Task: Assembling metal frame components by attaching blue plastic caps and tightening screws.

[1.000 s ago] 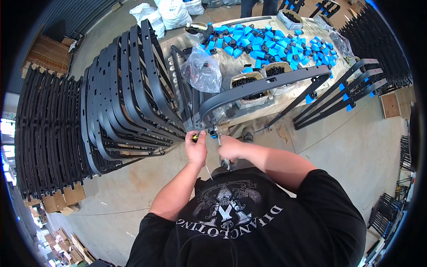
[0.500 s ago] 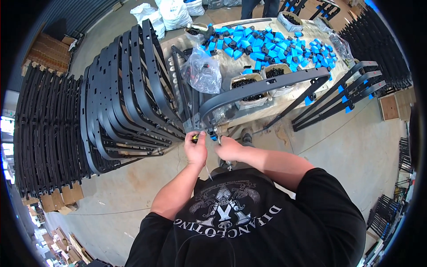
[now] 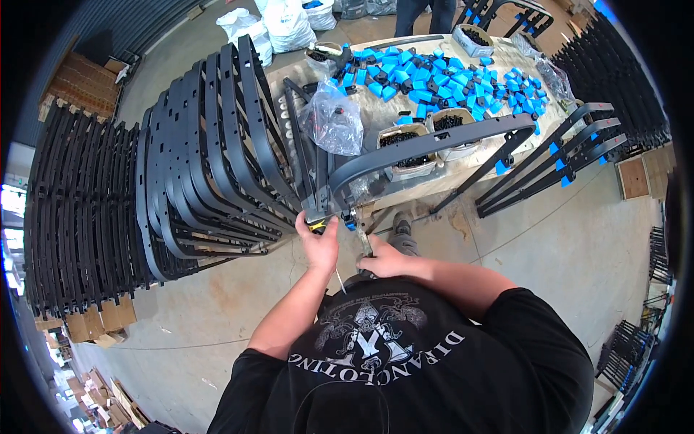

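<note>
My left hand (image 3: pixel 320 247) is closed around a screwdriver with a black-and-yellow handle (image 3: pixel 316 228); its thin shaft comes out below the hand, toward my shirt. My right hand (image 3: pixel 387 261) grips a worn, silvery metal hand tool (image 3: pixel 364 242) whose exact kind I cannot make out. The far end of that tool reaches up to the lower end of a black curved frame (image 3: pixel 434 139), beside a small blue piece (image 3: pixel 351 224). The frame arches over the front of the work table (image 3: pixel 405 189). Whether the tool touches it is unclear.
Many black curved frames (image 3: pixel 210 145) stand stacked on my left; a few with blue ends (image 3: pixel 571 155) lean at the right. On the table lie many blue caps (image 3: pixel 448 79), a clear plastic bag (image 3: pixel 334 123) and boxes of small black parts (image 3: pixel 405 148). Another person's legs (image 3: pixel 425 16) show behind.
My right hand has drawn back toward my body and slightly right, exposing more of the metal tool. My left fingers have spread somewhat around the screwdriver handle.
</note>
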### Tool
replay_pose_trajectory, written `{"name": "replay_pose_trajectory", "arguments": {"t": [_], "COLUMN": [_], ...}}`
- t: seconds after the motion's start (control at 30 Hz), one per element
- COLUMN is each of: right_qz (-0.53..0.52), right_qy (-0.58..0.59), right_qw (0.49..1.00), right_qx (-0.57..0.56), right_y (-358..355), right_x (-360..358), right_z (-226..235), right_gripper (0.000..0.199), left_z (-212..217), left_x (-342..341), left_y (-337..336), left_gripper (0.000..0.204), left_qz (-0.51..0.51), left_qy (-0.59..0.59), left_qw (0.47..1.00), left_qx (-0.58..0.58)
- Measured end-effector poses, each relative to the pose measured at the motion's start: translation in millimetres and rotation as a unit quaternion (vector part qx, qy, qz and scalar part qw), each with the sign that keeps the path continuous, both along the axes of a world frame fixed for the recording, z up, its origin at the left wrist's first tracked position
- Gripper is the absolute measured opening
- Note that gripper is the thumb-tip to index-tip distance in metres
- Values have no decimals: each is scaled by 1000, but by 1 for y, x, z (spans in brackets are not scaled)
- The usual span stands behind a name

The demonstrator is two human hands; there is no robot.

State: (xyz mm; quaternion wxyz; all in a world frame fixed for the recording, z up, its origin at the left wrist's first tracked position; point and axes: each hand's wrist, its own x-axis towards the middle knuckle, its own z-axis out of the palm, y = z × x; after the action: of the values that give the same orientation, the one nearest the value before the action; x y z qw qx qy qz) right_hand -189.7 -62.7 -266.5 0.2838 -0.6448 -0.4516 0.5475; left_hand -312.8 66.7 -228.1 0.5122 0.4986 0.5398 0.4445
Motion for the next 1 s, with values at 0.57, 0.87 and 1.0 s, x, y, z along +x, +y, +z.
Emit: {"name": "replay_pose_trajectory", "arguments": {"t": [0.57,0.87,1.0], "right_qz": [-6,-326,-362], "right_qy": [-95,146,164], "right_qw": [991,934,915], "right_qx": [-95,-20,-72], "right_y": [23,-10,-47], "right_x": [-7,32,69], "right_z": [63,33,42], "right_gripper": [82,21,21], "left_z": [-71,-1,-12], "left_x": [-29,-15,-40], "left_y": [-26,8,12], "left_gripper": [20,36,28], "left_qz": [-130,-56,52], "left_qy": [192,-48,-26], "left_qw": [972,954,994], "left_qx": [-32,-290,-95]}}
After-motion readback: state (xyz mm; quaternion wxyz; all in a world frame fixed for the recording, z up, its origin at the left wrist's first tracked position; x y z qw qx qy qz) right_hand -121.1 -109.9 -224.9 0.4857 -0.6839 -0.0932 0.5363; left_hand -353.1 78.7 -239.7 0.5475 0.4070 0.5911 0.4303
